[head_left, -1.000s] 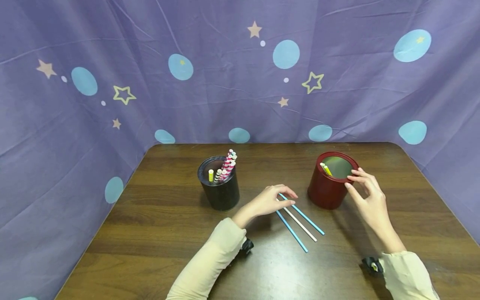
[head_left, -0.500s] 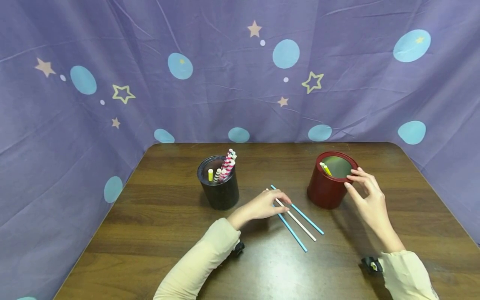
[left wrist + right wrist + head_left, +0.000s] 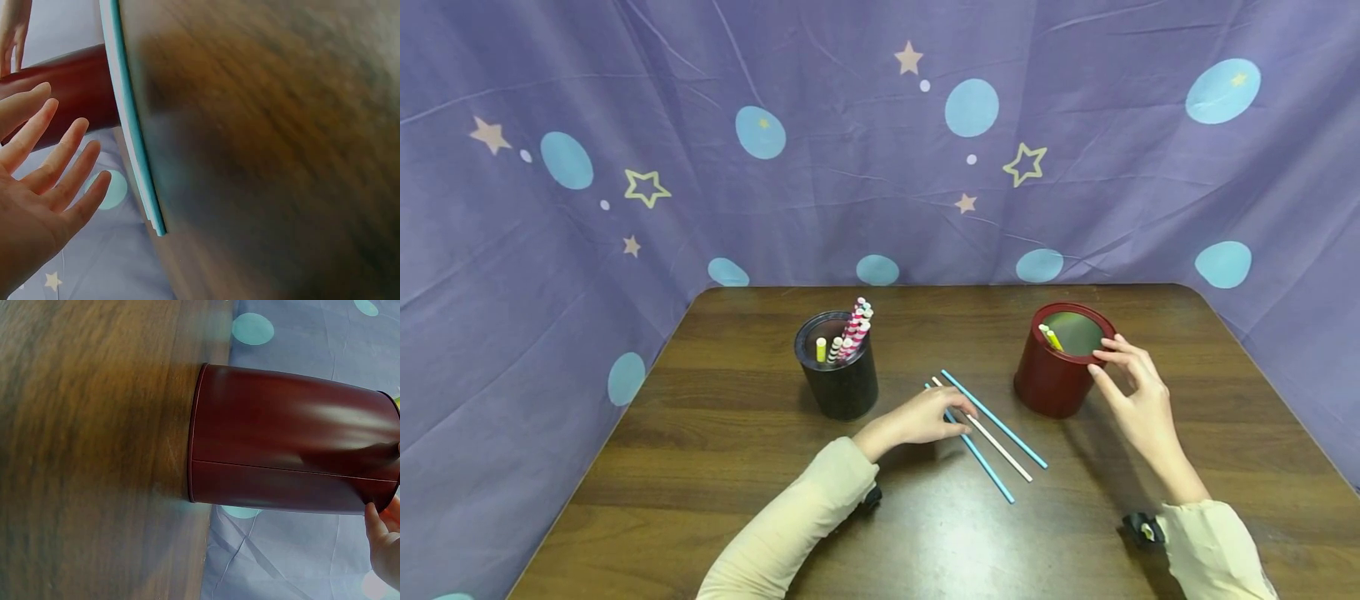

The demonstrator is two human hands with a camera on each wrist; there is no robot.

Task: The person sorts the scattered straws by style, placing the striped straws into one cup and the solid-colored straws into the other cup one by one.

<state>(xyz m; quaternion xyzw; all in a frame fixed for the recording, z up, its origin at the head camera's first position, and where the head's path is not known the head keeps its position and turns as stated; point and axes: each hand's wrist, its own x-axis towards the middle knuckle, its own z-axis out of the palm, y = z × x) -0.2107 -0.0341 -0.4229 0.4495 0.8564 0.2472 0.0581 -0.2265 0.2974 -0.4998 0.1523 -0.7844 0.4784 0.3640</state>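
Three straws lie side by side on the table in the head view: a blue one (image 3: 994, 419), a white one (image 3: 1002, 450) and another blue one (image 3: 987, 469). My left hand (image 3: 923, 418) is over the white and left blue straws and hides part of them. In the left wrist view the left hand (image 3: 44, 187) has spread fingers with nothing between them. My right hand (image 3: 1138, 404) holds the rim of a red can (image 3: 1049, 385), thumb on its outer wall. A yellow straw (image 3: 1054, 340) and a white-tipped one stand inside that can.
A black can (image 3: 842, 393) stands left of the straws, with several pink-striped straws (image 3: 855, 329), a yellow one and a black-striped one in it. Behind the wooden table (image 3: 737, 367) hangs a purple curtain (image 3: 850, 208).
My left hand has shifted left and a little nearer, uncovering the far ends of the straws. The right hand and the red can have stayed in place.
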